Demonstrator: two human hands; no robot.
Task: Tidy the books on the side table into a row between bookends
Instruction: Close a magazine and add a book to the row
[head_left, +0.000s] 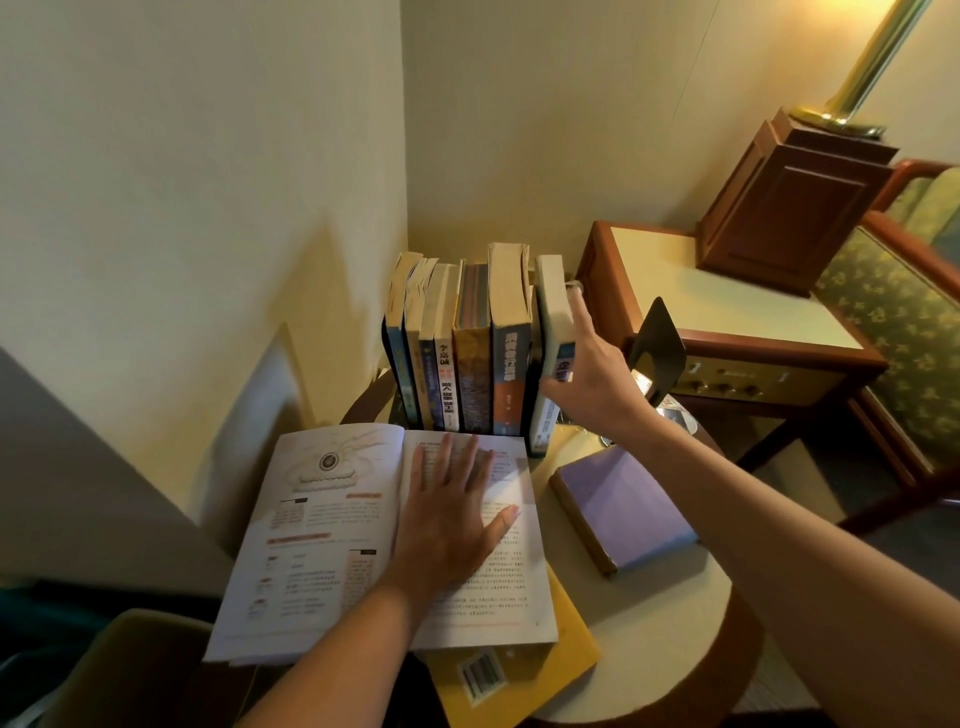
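Right hand (587, 379) gripping an upright white book (553, 306); left hand (447, 525) flat on an open book (332, 530).
Right thumb on the spine, fingers along the right cover. Just left of them, the white book closes the row (467, 353); just right stands a black bookend (657, 343), apart from the row. Left fingers are straight and spread on the right page. A purple book (623, 504) lies right of the left thumb, and a yellow book (519, 670) under the open one, on the table (649, 623).
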